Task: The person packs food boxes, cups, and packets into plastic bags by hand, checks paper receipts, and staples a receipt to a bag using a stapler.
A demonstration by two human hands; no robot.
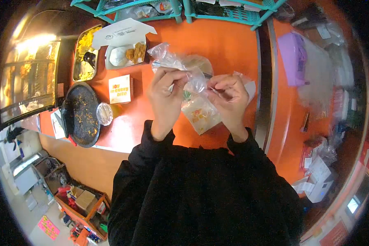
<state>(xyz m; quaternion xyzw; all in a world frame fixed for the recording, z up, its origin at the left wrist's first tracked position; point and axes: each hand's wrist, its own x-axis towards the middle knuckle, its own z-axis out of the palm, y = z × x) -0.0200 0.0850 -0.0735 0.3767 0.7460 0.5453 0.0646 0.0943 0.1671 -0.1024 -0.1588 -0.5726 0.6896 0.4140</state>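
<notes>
Head view: small clear plastic bag (199, 112) with yellowish food is pinched at its top by left hand (168, 96) and right hand (229, 96), above orange counter (229, 45). Open meal box (125, 51) sits at 11 o'clock.

Orange counter (229, 45), teal racks (217, 12) behind

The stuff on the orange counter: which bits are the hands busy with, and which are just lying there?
In use:
left hand and right hand, both pinching the clear plastic bag with yellowish food inside.

Just lying about:
open food box with fried pieces
dark round tray
small printed box
purple thing on the next counter
</notes>
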